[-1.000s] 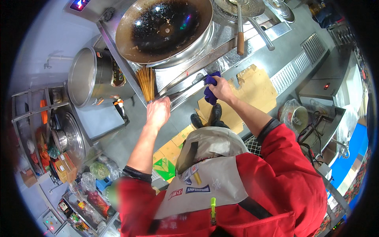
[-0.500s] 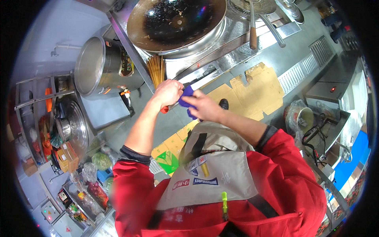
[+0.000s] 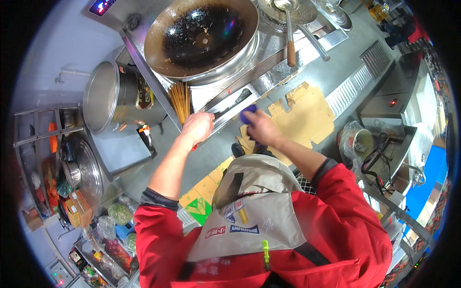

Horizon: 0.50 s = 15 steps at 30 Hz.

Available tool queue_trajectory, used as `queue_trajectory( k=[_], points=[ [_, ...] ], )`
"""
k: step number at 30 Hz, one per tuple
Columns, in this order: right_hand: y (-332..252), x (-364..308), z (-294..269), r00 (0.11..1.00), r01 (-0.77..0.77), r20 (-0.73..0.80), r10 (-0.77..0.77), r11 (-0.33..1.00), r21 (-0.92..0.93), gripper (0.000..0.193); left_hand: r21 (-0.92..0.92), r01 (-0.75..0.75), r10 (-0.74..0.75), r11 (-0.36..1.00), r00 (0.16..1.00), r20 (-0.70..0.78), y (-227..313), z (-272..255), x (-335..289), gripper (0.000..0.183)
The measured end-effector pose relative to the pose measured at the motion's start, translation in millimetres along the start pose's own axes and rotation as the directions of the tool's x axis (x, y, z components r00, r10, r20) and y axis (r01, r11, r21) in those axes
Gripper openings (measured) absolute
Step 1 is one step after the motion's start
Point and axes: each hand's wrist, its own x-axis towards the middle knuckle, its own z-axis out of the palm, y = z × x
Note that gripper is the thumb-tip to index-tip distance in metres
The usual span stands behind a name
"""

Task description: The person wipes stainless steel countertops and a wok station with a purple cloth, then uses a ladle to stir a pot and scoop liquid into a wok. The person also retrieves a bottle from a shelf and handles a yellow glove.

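My left hand (image 3: 198,128) is closed at the stove's front edge, just below a bamboo wok brush (image 3: 179,102). A small red piece (image 3: 194,147) shows under its heel; whatever the fingers grip is hidden. To its right, apart from it, my right hand (image 3: 264,128) is closed around a bunched purple cloth (image 3: 248,114), held just off the front rail. Beyond both hands a large dark wok (image 3: 204,43) sits on its burner ring, its inside wet and specked with residue.
A ladle (image 3: 290,38) with a wooden handle and a strainer (image 3: 307,13) lie at the stove's right. A tall steel pot (image 3: 103,96) stands on the left. Flattened cardboard (image 3: 302,115) covers floor by my feet. A drain grate (image 3: 350,89) runs on the right.
My right hand has moved away from my left to the right, carrying the purple cloth. My left hand stays near the brush. The whole view has shifted slightly.
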Motion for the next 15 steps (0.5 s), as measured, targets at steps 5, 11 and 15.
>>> queue_trajectory(
  k=[5,11,15],
  points=[
    [76.6,-1.8,-48.4,0.812,-0.481,0.053,0.582,0.615,0.625,0.039,0.153,-0.075,0.072,0.985,0.997,0.025,4.7,4.0,7.0,0.018],
    [52.9,29.5,-7.8,0.917,-0.169,-0.303,0.258,0.942,0.290,0.043,0.181,-0.148,0.139,0.972,0.988,0.066,7.3,2.3,16.7,0.020],
    [43.4,39.2,-2.2,0.991,-0.127,-0.090,0.103,0.931,-0.342,0.046,0.155,-0.194,0.175,0.969,0.976,0.126,4.1,-1.5,20.4,0.018]
  ],
)
